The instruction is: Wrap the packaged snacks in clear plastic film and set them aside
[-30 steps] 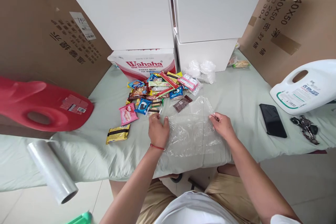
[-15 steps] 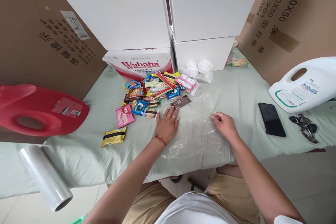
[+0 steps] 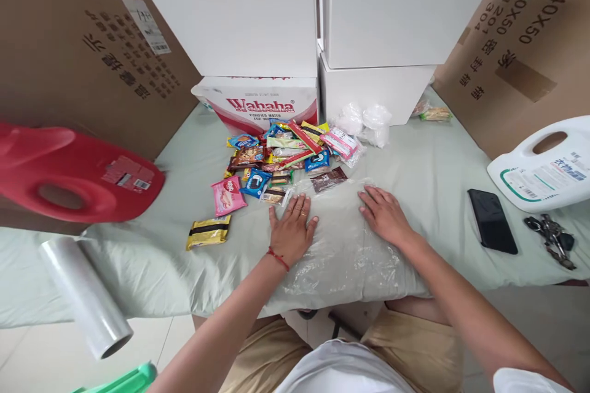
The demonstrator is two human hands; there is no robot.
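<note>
A clear sheet of plastic film (image 3: 343,258) lies spread on the cloth-covered table in front of me. My left hand (image 3: 292,230) rests flat on its left part, fingers spread, a red string at the wrist. Palm down on the film's right part lies my right hand (image 3: 385,215), its fingers stretched out. Just beyond the film's far edge is a dark brown packet (image 3: 329,180). A heap of wrapped snacks (image 3: 281,150) sits past my left fingertips, with a pink packet (image 3: 229,196) and a yellow packet (image 3: 209,233) to its left.
White bundles in clear film (image 3: 362,123) stand by a white box (image 3: 378,92). A Wahaba carton (image 3: 262,104) is behind the snacks. At left are a red jug (image 3: 92,175) and film roll (image 3: 87,298); at right, a white jug (image 3: 544,166), phone (image 3: 492,221) and keys (image 3: 550,239).
My right hand has gone from pinching the film's edge to lying flat with fingers extended. The left hand's fingers have spread wider. The camera view has shifted slightly.
</note>
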